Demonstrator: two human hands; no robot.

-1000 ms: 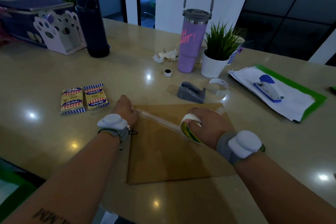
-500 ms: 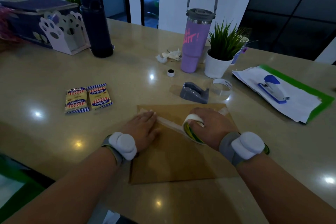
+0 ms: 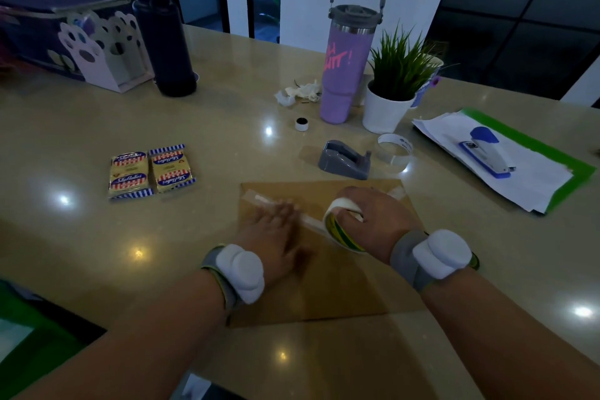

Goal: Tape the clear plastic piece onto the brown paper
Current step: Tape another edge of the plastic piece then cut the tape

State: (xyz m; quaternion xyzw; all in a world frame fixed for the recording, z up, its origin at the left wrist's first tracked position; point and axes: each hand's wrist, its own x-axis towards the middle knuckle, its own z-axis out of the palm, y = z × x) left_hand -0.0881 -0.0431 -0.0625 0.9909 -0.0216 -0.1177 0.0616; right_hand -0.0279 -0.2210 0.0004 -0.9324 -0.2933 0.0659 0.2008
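Observation:
The brown paper [image 3: 344, 289] lies flat on the table in front of me. A strip of tape [image 3: 259, 199] runs across its upper part from the far left corner to a tape roll [image 3: 341, 227]. My right hand [image 3: 373, 221] is shut on the tape roll, which stands on edge on the paper. Flat on the strip, fingers together and pointing away, lies my left hand [image 3: 276, 234]. The clear plastic piece is hard to make out; a pale edge shows near the paper's far right corner [image 3: 397, 193].
A grey tape dispenser [image 3: 344, 161] and a clear tape ring [image 3: 394, 149] sit just beyond the paper. Two snack packets [image 3: 149, 170] lie to the left. A purple tumbler [image 3: 344, 75], a potted plant [image 3: 389, 97], a dark bottle [image 3: 165, 42] and a stapler on papers [image 3: 487, 153] stand farther off.
My left hand has slid rightward along the tape strip, from the paper's far left corner toward the roll. My right hand has stayed on the roll.

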